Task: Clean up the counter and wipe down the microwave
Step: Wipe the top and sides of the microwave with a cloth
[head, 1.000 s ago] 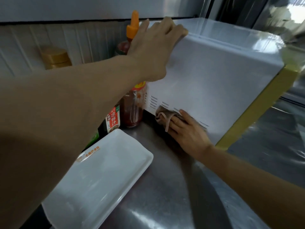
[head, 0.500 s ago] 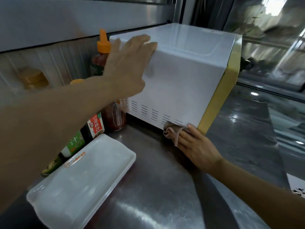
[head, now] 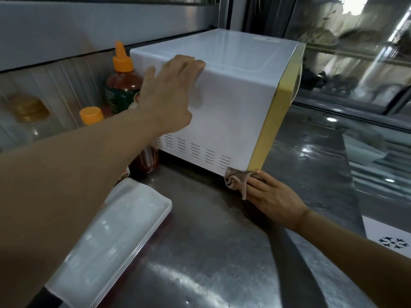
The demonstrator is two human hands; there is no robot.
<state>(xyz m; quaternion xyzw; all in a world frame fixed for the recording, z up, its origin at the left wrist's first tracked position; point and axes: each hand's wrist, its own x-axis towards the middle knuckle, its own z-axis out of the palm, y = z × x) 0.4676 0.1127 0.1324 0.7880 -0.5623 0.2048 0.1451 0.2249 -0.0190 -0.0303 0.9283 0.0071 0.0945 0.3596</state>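
microwave, a white metal box with a pale yellow front frame (head: 233,103), sits on the scuffed stainless steel counter (head: 200,252), its vented side panel facing the camera. left hand (head: 169,96) lies flat against that side near the top back edge, fingers spread and laid over the corner, gripping nothing, bracing the box. right hand (head: 273,198) is low at the front bottom corner, fingers pressed together on a crumpled brownish-grey cloth (head: 235,178), pinning it against the panel just below the last vent slots, where the white side meets the yellow frame.

the step in hand looks like the wipe of the side panel, with the cloth at the end of its run along the bottom edge. the next move probably calls for lifting the cloth to a higher strip of the panel, or turning round the corner onto the front (which is hidden from here), while the braced hand keeps the box from sliding.

the counter clean-up seems unfinished: a stack of white rectangular plastic trays (head: 115,238) lies just left, and a red sauce bottle with an orange nozzle cap (head: 122,78) stands behind the microwave.
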